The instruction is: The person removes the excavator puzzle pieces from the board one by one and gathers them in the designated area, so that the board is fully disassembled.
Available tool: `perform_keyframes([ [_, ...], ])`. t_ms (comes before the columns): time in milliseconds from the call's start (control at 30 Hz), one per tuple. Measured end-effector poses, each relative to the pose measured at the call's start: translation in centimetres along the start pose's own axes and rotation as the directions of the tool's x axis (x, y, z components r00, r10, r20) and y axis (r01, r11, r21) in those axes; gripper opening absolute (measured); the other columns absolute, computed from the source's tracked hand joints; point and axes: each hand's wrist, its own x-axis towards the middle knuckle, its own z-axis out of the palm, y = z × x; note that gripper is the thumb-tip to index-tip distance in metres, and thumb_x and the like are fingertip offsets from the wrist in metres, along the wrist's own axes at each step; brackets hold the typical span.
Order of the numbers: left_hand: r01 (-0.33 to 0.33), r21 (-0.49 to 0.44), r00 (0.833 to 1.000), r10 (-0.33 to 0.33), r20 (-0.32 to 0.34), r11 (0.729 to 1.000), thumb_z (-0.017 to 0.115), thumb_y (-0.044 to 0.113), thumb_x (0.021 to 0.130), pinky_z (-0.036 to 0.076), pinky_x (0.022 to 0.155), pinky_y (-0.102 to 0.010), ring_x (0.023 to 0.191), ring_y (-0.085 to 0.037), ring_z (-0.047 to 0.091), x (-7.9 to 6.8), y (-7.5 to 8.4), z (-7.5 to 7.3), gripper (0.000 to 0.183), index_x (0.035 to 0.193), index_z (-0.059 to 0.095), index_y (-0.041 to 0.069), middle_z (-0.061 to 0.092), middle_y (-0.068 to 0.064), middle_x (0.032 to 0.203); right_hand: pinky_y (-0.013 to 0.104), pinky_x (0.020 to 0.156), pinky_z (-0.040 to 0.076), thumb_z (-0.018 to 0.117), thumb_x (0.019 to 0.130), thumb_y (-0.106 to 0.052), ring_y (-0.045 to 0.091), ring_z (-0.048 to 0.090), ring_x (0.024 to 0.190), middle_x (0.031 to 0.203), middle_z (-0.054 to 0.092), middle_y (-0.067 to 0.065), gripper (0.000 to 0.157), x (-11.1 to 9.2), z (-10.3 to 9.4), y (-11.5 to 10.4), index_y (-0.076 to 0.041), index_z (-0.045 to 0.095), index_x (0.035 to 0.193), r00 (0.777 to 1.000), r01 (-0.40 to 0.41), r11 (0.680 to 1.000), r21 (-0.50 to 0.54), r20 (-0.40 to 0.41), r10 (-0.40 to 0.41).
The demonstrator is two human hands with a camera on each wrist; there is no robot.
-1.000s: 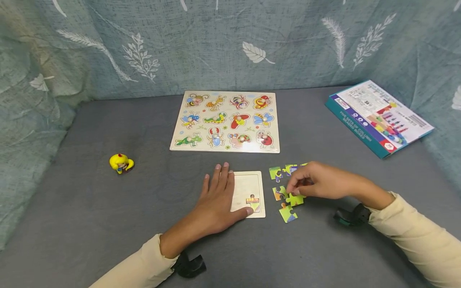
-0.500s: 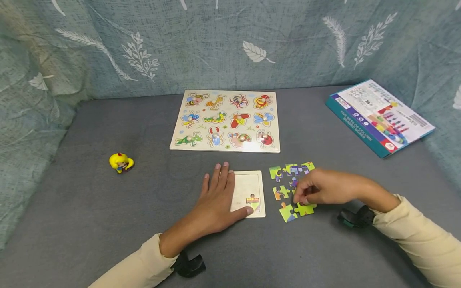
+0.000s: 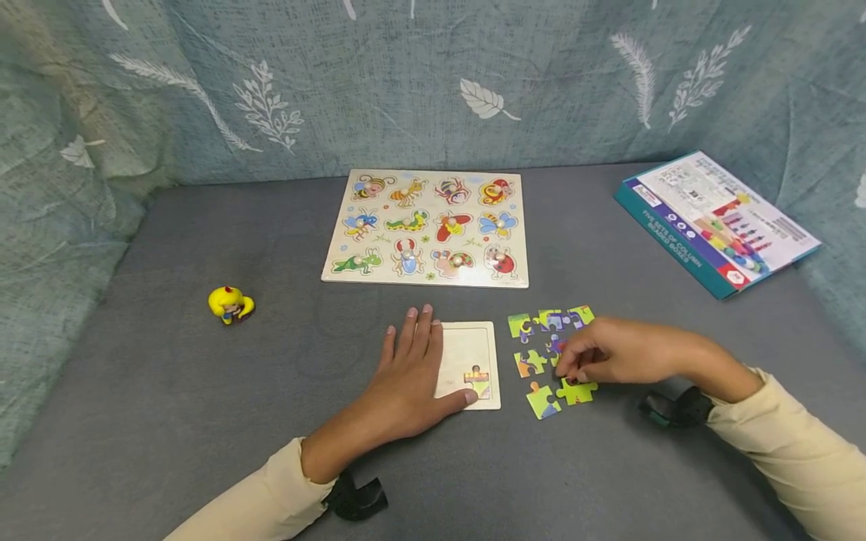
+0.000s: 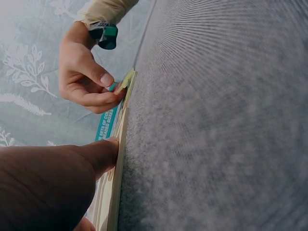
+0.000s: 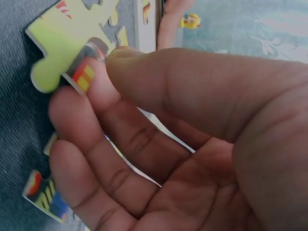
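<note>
My left hand (image 3: 408, 383) lies with straight fingers over the left side of a small square wooden puzzle tray (image 3: 467, 347), its thumb on the lower edge. One jigsaw piece (image 3: 479, 385) sits in the tray's lower right corner. To the right, my right hand (image 3: 619, 353) pinches the edge of a green jigsaw piece (image 3: 579, 392) between thumb and fingers. The right wrist view shows this green piece (image 5: 57, 41) with red and yellow stripes by the fingertips. Several loose pieces (image 3: 543, 402) lie around that hand, some partly hidden under it.
Behind the tray lies a wooden insect peg puzzle board (image 3: 426, 229). A teal and white box (image 3: 720, 222) stands at the far right. On the left sits a small yellow-haired figurine (image 3: 231, 303). A patterned curtain (image 3: 379, 83) hangs behind the grey table surface (image 3: 203, 421).
My right hand has moved right and slightly toward me with the green jigsaw piece, uncovering more loose pieces. During the last half second it barely shifts. The left hand stays on the tray.
</note>
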Motion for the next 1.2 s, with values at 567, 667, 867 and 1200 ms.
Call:
perform_keyframes([
  [567,-0.009,0.013,1.0,0.009,0.014,1.0,0.061,0.059,0.088,-0.006,0.112,-0.054,0.146,-0.031,-0.011,0.1,0.3,0.0,0.103,0.153,0.013,-0.005,-0.002,-0.02,0.161,0.029,0.075,0.052,0.06,0.097,-0.005,0.015,0.063,0.084,0.095,0.067,-0.004,0.016,0.1,-0.6,-0.8,-0.008,0.069,0.109,0.998,0.012,1.0,-0.005,-0.06,-0.012],
  [667,-0.005,0.019,1.0,0.005,0.021,1.0,0.063,0.061,0.086,-0.006,0.112,-0.054,0.146,-0.031,-0.011,0.2,0.3,-0.1,0.106,0.153,0.014,-0.004,-0.001,-0.02,0.161,0.03,0.076,0.052,0.06,0.097,-0.008,0.015,0.062,0.084,0.095,0.066,-0.003,0.015,0.7,-0.5,-1.0,-0.008,0.069,0.109,0.997,0.03,1.0,-0.008,-0.076,-0.031],
  [867,0.019,0.04,0.999,-0.02,0.045,0.999,0.065,0.069,0.079,-0.004,0.112,-0.057,0.146,-0.033,-0.008,0.4,0.6,-0.4,0.113,0.154,0.017,-0.001,-0.001,-0.019,0.161,0.031,0.077,0.052,0.06,0.098,-0.009,0.014,0.063,0.084,0.097,0.068,-0.004,0.015,2.0,-0.1,-1.3,-0.01,0.07,0.109,0.991,0.067,0.998,-0.022,-0.111,-0.069],
  [1200,-0.143,0.041,0.987,0.139,0.074,0.989,0.058,0.067,0.086,-0.011,0.111,-0.054,0.146,-0.02,-0.013,0.5,0.5,-0.4,0.101,0.156,0.017,0.007,-0.006,-0.008,0.162,0.031,0.069,0.052,0.059,0.097,-0.005,0.012,0.06,0.075,0.094,0.069,-0.001,0.017,5.2,1.0,-2.0,-0.007,0.07,0.109,0.976,0.145,0.989,-0.005,-0.162,-0.144],
])
